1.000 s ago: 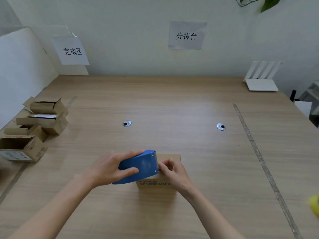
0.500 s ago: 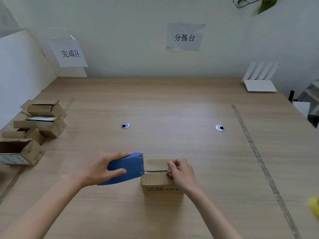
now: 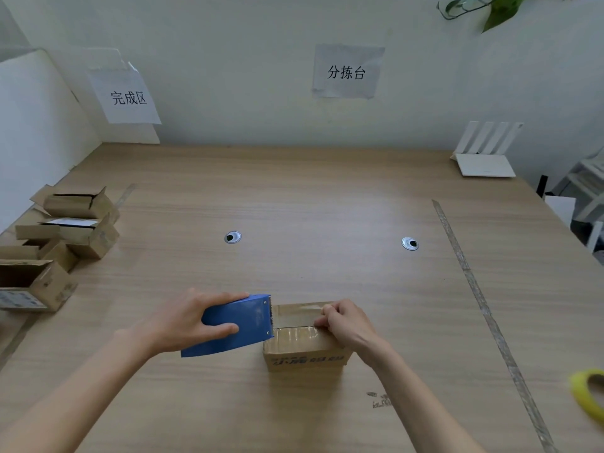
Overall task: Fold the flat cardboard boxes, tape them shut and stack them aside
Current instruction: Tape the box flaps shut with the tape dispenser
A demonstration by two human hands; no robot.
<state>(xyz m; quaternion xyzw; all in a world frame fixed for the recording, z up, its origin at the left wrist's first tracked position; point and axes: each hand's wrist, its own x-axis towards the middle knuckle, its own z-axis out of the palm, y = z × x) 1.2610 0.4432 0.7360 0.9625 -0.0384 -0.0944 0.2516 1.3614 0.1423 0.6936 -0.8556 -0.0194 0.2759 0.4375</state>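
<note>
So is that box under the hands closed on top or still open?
Closed. The box's top flaps lie flat, with clear tape across them from the blue dispenser to the right hand.

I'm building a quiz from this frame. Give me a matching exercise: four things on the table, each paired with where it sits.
Things:
1 tape dispenser
2 yellow tape roll
3 white router
4 open boxes

Places:
A far right corner
B left edge
C near right edge
D in the left hand, beside the box

Pairs: 1-D, 2-C, 3-A, 4-B
</note>
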